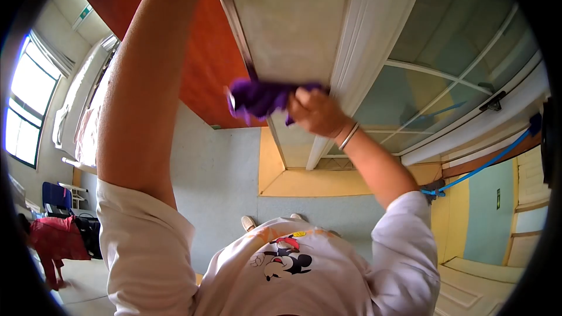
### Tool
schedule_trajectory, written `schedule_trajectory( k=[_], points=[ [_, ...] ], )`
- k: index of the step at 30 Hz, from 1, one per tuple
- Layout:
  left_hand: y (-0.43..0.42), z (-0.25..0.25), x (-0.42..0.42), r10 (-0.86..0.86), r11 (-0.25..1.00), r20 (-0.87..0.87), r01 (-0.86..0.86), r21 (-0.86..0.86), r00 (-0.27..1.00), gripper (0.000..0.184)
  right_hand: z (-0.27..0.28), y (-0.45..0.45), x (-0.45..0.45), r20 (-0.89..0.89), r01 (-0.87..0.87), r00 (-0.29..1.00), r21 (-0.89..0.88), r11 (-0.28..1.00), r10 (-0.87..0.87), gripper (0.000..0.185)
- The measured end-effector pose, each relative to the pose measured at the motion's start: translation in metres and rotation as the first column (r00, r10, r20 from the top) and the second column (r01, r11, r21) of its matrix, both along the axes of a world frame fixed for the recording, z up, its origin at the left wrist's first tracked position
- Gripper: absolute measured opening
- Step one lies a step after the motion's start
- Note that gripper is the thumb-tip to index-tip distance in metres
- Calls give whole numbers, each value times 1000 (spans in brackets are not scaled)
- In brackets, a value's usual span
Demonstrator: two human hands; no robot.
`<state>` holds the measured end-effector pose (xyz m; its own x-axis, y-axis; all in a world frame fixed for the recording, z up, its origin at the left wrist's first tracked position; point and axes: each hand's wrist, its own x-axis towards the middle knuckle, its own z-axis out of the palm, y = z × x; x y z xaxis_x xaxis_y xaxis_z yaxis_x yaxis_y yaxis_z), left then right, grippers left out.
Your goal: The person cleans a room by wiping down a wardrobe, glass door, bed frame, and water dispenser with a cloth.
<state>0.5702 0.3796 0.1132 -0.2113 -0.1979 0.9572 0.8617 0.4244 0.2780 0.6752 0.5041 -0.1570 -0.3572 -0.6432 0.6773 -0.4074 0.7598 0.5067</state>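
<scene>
While the right hand (pixel 316 111) closes its fingers on a bunched purple cloth (pixel 257 98), blurred, the cloth lies across the pale panel (pixel 293 17)'s lower part. Red board (pixel 205 64) left of panel; glass panes (pixel 448 41) right. Left arm (pixel 146 82) raised left of panel, hand out of view, fingers: cannot tell.

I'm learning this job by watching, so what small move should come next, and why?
I'd probably press the purple cloth flat against the pale panel: the right hand grips it at one end, and the rest bunches out loosely beyond the grip. The left arm reaches up, its hand out of view, so the right hand seems the one to do it.
</scene>
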Motion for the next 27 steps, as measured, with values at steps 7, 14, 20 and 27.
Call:
schedule_trajectory(
  k=[7,14,20,27],
  points=[
    [0,0,-6,43,999,-128,-41,20,991,33,-117,18,40,679,-19,711,278,960,-182,12],
    [3,-2,-1,57,998,-40,-55,42,998,32,127,55,51,-299,43,923,-546,837,-242,21],
    [-14,4,-40,265,962,-9,-265,-66,964,45,185,55,-4,-521,-480,852,-730,487,58,31],
    [-8,2,-20,289,957,15,-288,-41,957,48,3,58,18,-69,-90,980,-990,105,185,35]
  ],
)
